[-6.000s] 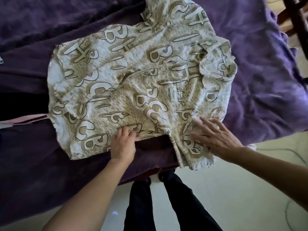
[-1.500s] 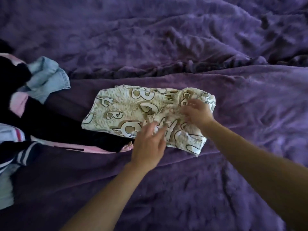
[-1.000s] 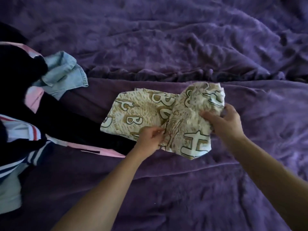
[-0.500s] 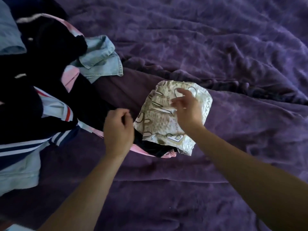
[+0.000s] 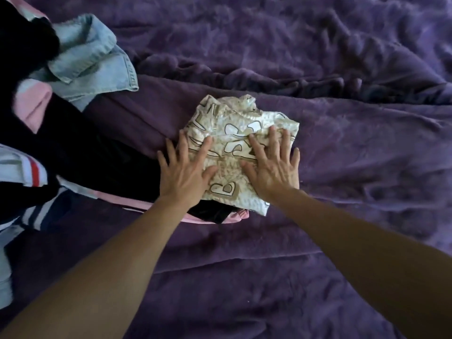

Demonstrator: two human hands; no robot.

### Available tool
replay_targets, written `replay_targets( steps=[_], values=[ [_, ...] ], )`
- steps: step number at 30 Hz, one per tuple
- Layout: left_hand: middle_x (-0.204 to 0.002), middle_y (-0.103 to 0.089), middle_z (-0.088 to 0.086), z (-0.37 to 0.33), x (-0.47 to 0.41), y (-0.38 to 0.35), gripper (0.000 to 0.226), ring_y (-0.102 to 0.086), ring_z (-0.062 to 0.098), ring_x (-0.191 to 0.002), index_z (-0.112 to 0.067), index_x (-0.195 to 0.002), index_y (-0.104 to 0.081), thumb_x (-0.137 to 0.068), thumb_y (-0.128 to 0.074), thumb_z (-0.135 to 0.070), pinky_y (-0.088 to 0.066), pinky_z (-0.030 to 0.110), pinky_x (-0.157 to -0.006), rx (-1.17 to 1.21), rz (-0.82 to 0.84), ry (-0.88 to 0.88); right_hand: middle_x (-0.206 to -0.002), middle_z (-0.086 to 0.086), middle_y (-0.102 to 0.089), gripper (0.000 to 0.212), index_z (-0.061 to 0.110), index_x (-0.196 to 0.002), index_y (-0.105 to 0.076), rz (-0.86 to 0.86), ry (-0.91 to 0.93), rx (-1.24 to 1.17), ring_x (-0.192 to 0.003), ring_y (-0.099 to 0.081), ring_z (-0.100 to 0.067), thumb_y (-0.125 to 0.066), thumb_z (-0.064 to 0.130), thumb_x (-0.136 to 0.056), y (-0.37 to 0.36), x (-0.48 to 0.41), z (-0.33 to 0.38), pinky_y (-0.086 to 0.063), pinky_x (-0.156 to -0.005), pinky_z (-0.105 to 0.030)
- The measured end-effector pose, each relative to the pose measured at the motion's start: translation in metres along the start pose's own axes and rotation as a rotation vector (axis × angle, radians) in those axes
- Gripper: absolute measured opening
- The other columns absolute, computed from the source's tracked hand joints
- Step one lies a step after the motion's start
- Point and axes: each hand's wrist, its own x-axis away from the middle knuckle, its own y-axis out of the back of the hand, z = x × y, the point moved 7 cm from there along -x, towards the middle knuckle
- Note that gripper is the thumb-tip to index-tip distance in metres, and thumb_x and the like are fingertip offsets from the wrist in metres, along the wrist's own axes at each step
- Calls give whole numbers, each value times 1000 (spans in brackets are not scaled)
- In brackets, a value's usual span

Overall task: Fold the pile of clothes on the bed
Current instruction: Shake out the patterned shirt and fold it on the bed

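Observation:
A beige shirt printed with large letters [image 5: 234,133] lies folded into a small square on the purple bed cover [image 5: 342,155]. My left hand [image 5: 183,174] presses flat on its left edge with fingers spread. My right hand [image 5: 274,165] lies flat on its right half, fingers straight. The shirt's near left corner overlaps a black and pink garment [image 5: 215,215]. A pile of unfolded clothes [image 5: 49,148] fills the left side.
In the pile I see a light blue denim piece [image 5: 93,57], a black garment [image 5: 22,40], pink fabric [image 5: 34,101] and a striped white, red and navy top [image 5: 27,172]. Rumpled purple cover stretches to the right and toward the near edge.
The shirt went from spread flat to a small folded square. In the last half second my left hand uncurled and both palms came down flat on the shirt.

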Motion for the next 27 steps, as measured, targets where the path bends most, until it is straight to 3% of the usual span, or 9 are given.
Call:
replay_targets(
  steps=[2, 4, 6, 10, 15, 23, 27],
  values=[
    [-155, -12, 24, -7, -5, 14, 68, -28, 49, -133, -39, -149, -8, -91, -32, -62, -31, 59, -104, 106, -60, 11, -161, -8, 15, 76, 43, -150, -1, -40, -91, -91, -146, 11, -40, -19, 79, -86, 6, 4, -10, -11, -114, -60],
    [-154, -16, 23, -16, -10, 30, 66, -38, 46, -124, -41, -149, -11, -91, -37, -60, -40, 54, -95, 250, -129, 10, -161, -7, 14, 80, 45, -149, 0, -77, -193, -268, -145, -3, -42, -30, 79, -84, 11, 12, -16, -24, -109, -57],
    [-153, -21, 20, -25, -17, 40, 63, -44, 45, -118, -46, -148, -15, -92, -40, -60, -45, 51, -89, 356, -134, 19, -161, -5, 9, 76, 48, -147, -7, -106, -256, -461, -138, -28, -41, -43, 71, -85, 12, 22, -8, -40, -95, -51],
    [-128, -42, 16, -41, -20, 52, 52, -54, 47, -101, -42, -145, -32, -95, -46, -47, -45, 49, -87, 396, -71, 46, -157, -9, -14, 63, 46, -138, -28, -97, -352, -667, -112, -58, -36, -59, 55, -84, 19, 34, -2, -48, -83, -42],
    [-114, -50, 11, -85, 16, 89, 40, -57, 39, -96, -32, -137, -50, -97, -48, -32, -45, 46, -83, 474, -168, 62, -153, 3, -22, 62, 41, -137, -35, -200, -268, -665, -115, -57, -23, -62, 56, -83, 51, 75, -50, -52, -83, -37],
    [-110, -53, 13, -266, 129, 97, 42, -61, 32, -78, -21, -137, -52, -95, -54, -17, -40, 32, -63, 637, -241, -87, -154, 11, -18, 69, 43, -139, -34, -301, -288, -611, -127, -49, -16, -62, 63, -78, 87, 209, -215, -50, -88, -38],
    [-112, -53, 17, -366, 173, 71, 42, -60, 40, -86, -19, -135, -54, -94, -56, -16, -48, 43, -72, 684, -150, -107, -153, 6, -24, 71, 40, -140, -37, -287, -328, -545, -128, -47, -19, -61, 65, -78, 80, 275, -311, -49, -89, -37]
  ],
)
